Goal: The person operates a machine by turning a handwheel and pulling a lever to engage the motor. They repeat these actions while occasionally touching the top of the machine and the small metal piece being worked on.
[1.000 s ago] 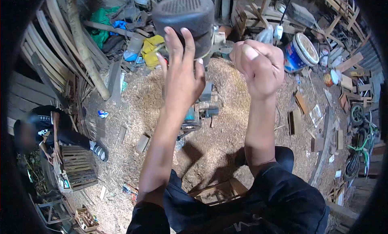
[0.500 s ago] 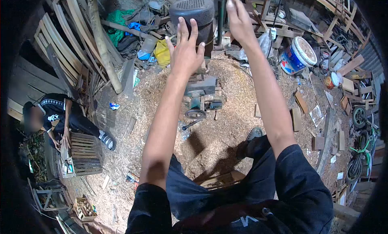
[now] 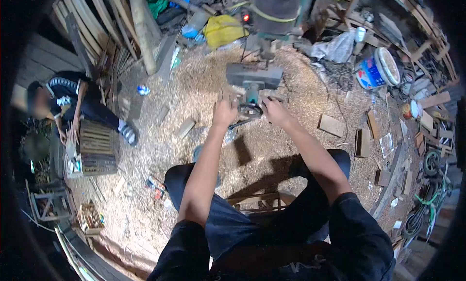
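Observation:
Ahead of my knees a metal machine (image 3: 255,76) stands on the sawdust-covered ground, with a flat dark plate on top and a dark handwheel (image 3: 249,107) at its near side. My left hand (image 3: 225,111) is beside the wheel's left, its fingers curled and partly blurred. On the other side, my right hand (image 3: 276,111) is closed close against the wheel's right edge. What either hand grips, if anything, is hidden beneath the fingers. Behind the plate rises a dark cylindrical housing (image 3: 276,14) with a pale band, its top outside the view.
A person (image 3: 68,96) sits at the left by a slatted wooden crate (image 3: 98,140). Wood blocks (image 3: 331,125) lie on the right. A paint bucket (image 3: 378,69), a yellow bag (image 3: 224,31) and leaning boards (image 3: 109,24) surround the workspace. A cable crosses the sawdust.
Both hands have come down from raised, spread positions near the cylindrical housing to either side of the handwheel, and their fingers have curled. The view has tilted downward.

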Demonstrator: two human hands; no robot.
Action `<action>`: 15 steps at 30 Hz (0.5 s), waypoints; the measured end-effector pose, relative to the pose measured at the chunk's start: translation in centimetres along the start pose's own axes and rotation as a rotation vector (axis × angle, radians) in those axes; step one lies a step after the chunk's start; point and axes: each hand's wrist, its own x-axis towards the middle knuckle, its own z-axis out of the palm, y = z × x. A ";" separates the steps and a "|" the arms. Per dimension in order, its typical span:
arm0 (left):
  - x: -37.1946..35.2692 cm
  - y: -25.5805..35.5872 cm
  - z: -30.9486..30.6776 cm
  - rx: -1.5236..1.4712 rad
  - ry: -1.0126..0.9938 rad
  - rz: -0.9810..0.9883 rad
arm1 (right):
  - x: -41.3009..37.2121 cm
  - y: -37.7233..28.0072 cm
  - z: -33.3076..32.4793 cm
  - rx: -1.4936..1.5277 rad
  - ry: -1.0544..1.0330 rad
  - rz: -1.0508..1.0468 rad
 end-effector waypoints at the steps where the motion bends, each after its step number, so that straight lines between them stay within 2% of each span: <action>1: -0.6 -4.6 3.0 0.066 0.107 0.072 | -0.2 -0.3 0.4 -0.039 -0.053 -0.005; 3: -2.0 -10.5 6.8 0.133 -0.015 -0.103 | 0.7 0.6 2.9 -0.046 -0.199 -0.040; 7: -2.2 -15.1 11.0 0.234 -0.217 -0.364 | 1.1 0.0 3.6 -0.069 -0.223 0.014; 10: -2.0 -18.4 14.5 0.253 -0.258 -0.264 | 2.0 1.0 4.0 -0.132 -0.288 -0.003; 11: -2.3 -18.7 15.8 0.269 -0.196 -0.318 | 1.8 1.0 3.7 -0.129 -0.291 -0.030; 14: -2.8 -21.8 19.0 0.423 -0.194 -0.330 | 1.8 0.5 2.8 -0.099 -0.331 -0.032; 15: -3.1 -22.3 19.3 0.449 -0.172 -0.244 | 1.8 0.4 2.7 -0.088 -0.349 -0.019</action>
